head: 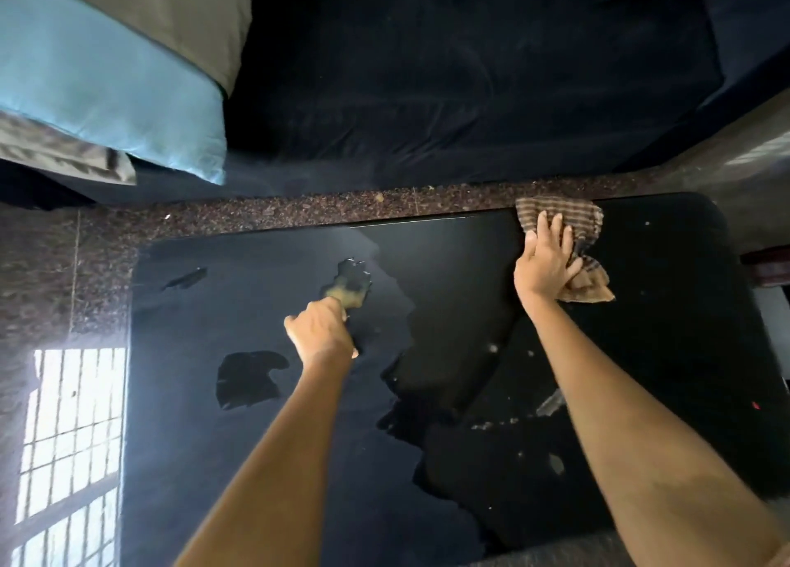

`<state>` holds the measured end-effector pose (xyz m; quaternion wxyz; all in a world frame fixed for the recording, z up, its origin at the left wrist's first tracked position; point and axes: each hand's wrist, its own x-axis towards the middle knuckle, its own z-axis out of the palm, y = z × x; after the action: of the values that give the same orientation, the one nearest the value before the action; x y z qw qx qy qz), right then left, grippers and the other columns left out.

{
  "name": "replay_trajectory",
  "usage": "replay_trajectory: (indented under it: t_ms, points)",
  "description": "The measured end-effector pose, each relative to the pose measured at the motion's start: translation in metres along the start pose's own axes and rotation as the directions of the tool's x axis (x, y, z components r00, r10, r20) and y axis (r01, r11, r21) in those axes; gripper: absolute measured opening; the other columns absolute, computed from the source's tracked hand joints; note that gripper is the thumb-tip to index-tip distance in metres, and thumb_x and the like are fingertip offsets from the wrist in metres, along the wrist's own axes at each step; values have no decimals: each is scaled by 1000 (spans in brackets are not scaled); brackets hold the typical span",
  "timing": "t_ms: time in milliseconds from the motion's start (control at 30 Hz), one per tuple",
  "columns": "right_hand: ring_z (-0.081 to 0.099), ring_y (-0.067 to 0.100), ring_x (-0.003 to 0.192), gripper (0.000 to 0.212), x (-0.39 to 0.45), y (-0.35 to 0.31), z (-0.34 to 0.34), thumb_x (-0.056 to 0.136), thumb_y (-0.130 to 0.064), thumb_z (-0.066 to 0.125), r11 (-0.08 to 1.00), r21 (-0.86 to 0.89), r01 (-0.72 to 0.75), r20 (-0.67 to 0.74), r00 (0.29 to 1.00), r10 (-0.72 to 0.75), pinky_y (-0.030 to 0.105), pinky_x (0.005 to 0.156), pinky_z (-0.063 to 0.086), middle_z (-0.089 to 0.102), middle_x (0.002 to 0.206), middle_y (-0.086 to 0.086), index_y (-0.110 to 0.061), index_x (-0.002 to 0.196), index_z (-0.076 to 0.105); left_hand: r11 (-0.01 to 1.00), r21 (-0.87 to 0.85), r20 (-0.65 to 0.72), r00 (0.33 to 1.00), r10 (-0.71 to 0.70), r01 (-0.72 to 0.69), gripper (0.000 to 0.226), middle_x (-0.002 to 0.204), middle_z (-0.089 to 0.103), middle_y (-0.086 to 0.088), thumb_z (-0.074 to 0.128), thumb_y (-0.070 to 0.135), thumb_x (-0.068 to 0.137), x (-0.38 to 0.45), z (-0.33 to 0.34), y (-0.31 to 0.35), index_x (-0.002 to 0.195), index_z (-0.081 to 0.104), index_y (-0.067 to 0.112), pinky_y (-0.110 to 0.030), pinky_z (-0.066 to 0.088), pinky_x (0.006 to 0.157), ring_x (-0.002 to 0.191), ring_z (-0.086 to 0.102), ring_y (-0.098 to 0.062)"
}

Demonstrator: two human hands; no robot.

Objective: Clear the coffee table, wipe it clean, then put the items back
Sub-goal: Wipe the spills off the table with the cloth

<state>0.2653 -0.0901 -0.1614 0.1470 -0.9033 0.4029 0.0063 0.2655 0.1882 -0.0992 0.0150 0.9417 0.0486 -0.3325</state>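
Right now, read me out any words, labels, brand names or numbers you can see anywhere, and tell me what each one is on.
None: no readable text shows in the head view.
The striped cloth under the right hand shows only stripes, no label.
The black coffee table shows only smears, specks and reflections.
The left hand covers whatever it may hold; nothing printed shows there.
The blue pillow and dark sofa are plain.

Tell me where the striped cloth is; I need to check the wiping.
In the head view, the striped cloth lies under the right hand at the coffee table's far edge, right of centre.
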Motion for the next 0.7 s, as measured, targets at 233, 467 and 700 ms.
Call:
replay_trajectory:
  t_ms: [233,467,700]
  points:
    - [14,17,144,49,-114,-141,43,96,-22,43,851,-10,525,183,838,-515,52,107,20,22,155,-8,-29,144,31,985,-68,-140,979,148,-159,51,72,66,-2,56,45,88,-25,28,-44,55,27,18,-27,24,71,71,52,-30]
    - [14,8,144,44,-124,-134,43,100,-27,36,606,64,793,324,557,-764,45,108,17,25,154,-14,-31,144,32,985,-73,-236,963,134,-155,55,84,72,-14,40,56,91,-25,10,-97,65,56,11,-37,37,83,90,64,-35]
    - [10,13,145,44,-123,-88,33,102,-24,32,980,103,170,151,971,-184,52,111,10,21,156,-8,-29,145,31,977,-174,-322,945,60,-122,59,79,70,-21,34,43,98,-14,0,-154,73,65,1,-37,36,85,83,63,-38]
